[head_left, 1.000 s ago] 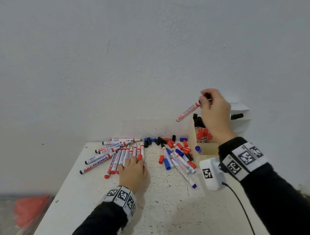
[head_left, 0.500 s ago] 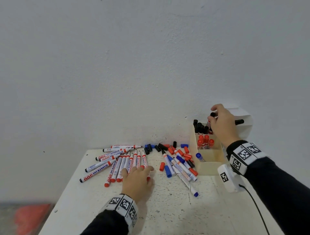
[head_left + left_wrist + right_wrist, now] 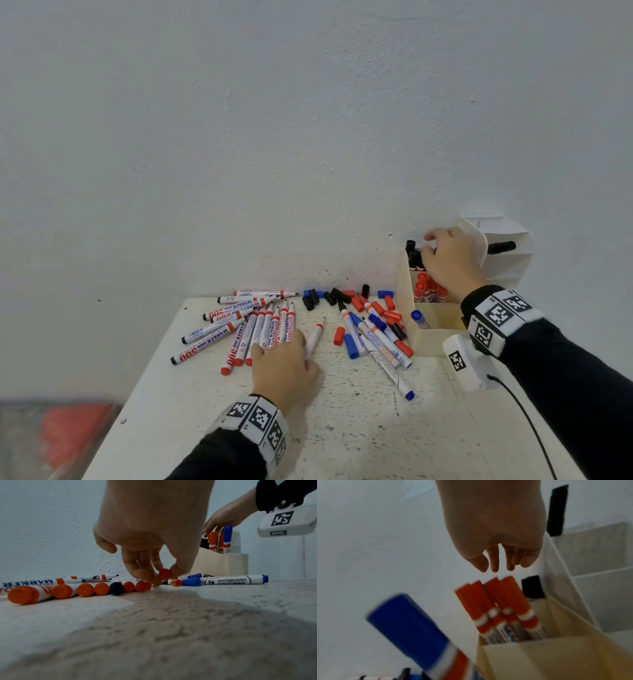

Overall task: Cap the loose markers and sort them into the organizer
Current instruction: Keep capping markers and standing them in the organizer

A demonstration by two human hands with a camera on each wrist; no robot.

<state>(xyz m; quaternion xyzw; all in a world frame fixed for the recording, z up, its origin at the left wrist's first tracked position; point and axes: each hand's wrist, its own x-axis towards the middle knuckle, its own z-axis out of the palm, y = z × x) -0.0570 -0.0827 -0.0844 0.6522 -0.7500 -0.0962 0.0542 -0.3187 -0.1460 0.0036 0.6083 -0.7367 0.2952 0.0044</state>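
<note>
Several uncapped red-banded markers (image 3: pixel 239 325) lie in a row on the white table (image 3: pixel 342 428). My left hand (image 3: pixel 306 342) pinches one red marker (image 3: pixel 315 337) at the row's right end; its red end (image 3: pixel 165 574) shows lifted between thumb and fingers (image 3: pixel 142 573). Loose red, blue and black caps (image 3: pixel 356 303) and several blue markers (image 3: pixel 380 339) lie beside the cream organizer (image 3: pixel 431 339). My right hand (image 3: pixel 430 241) hovers empty above it, its fingers (image 3: pixel 494 566) hanging over capped red markers (image 3: pixel 503 601). Black-capped markers (image 3: pixel 412 255) stand at the back, one blue marker (image 3: pixel 418 317) in front.
A white stepped holder (image 3: pixel 513 263) stands behind the organizer with a black marker (image 3: pixel 500 246) sticking out. The wall runs close behind the table. A wrist camera unit (image 3: pixel 467 363) and its cable hang under my right arm. A blurred red thing (image 3: pixel 75 435) lies below the table's left edge.
My right hand lowered its marker into the organizer's back compartment and let go. My left hand shifted right along the row and pinched one red marker.
</note>
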